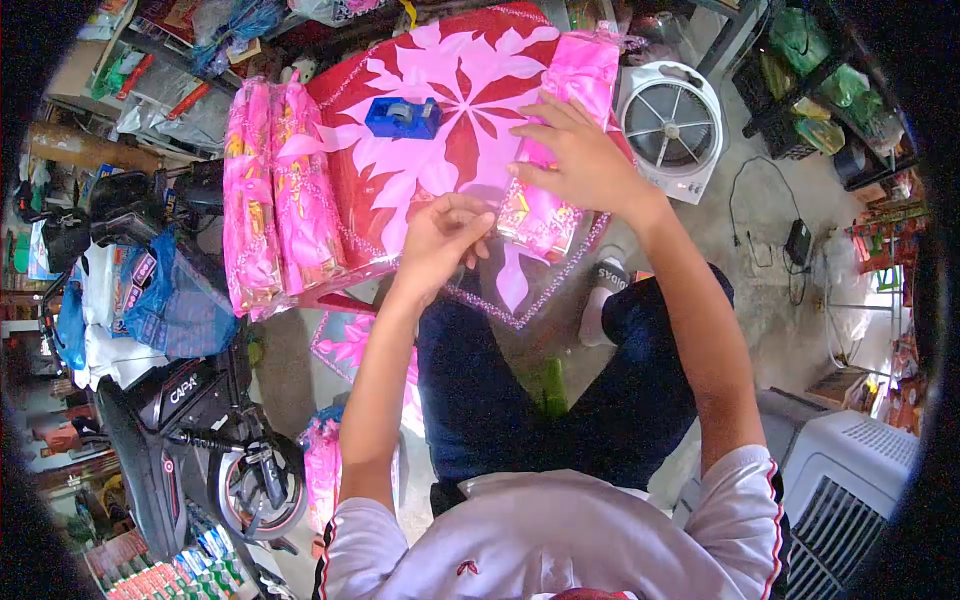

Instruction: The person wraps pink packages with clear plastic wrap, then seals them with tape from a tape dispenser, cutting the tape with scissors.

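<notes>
My right hand (585,165) lies with fingers spread across a long pink plastic packet (540,225) with yellow and white print at its lower end. Close to that lower end, my left hand (440,240) has its fingers curled and the thumb against the index finger. Whatever may be in that pinch is too small to make out. Beyond both hands, a blue tape dispenser (402,118) rests on the red and pink floral table cover (430,65). On the left side of the table, several similar pink packets (290,190) lie side by side.
A white box fan (672,130) stands right of the table. At left are a parked motorbike (165,430) and a blue bag (180,290). A black adapter with a cord (797,243) lies on the floor. A grey louvred appliance (840,500) is at lower right.
</notes>
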`<state>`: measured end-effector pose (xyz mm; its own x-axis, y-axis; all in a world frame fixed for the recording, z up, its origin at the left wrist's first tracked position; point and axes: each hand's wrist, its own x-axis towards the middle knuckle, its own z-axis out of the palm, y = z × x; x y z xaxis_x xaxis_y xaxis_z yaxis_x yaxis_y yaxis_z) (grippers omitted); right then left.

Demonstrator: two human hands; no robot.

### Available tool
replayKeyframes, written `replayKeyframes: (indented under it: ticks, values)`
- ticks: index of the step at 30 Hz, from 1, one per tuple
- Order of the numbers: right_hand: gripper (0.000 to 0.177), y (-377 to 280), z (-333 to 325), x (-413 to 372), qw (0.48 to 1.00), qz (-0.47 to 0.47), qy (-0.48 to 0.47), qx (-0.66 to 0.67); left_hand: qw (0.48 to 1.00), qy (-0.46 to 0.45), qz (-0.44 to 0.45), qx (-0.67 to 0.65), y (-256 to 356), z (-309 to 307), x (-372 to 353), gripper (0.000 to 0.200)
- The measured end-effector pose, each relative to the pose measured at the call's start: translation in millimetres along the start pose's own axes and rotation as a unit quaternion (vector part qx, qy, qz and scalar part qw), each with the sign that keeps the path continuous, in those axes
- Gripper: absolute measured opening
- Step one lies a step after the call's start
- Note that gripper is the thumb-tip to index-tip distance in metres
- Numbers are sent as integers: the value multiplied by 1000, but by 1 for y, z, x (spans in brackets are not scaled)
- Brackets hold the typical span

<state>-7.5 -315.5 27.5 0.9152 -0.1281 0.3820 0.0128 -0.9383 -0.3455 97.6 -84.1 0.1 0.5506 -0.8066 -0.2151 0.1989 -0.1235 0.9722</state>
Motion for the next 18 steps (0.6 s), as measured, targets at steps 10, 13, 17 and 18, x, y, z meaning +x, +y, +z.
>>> replayKeyframes:
  ticks: [10,13,17,18]
  values:
    - [51,12,1,-1,999,-32,-10,21,999,15,35,20,-35,10,3,15]
    - [50,13,-4,-2,999,-29,-9,42,992,88,68,65,-44,21,-9,11]
    - [49,16,-9,-5,998,-34,-2,59,905,248,283,200,-43,49,-30,10]
    - [48,17,-8,-5,997,-39,1,60,867,256,343,254,-43,54,-33,15]
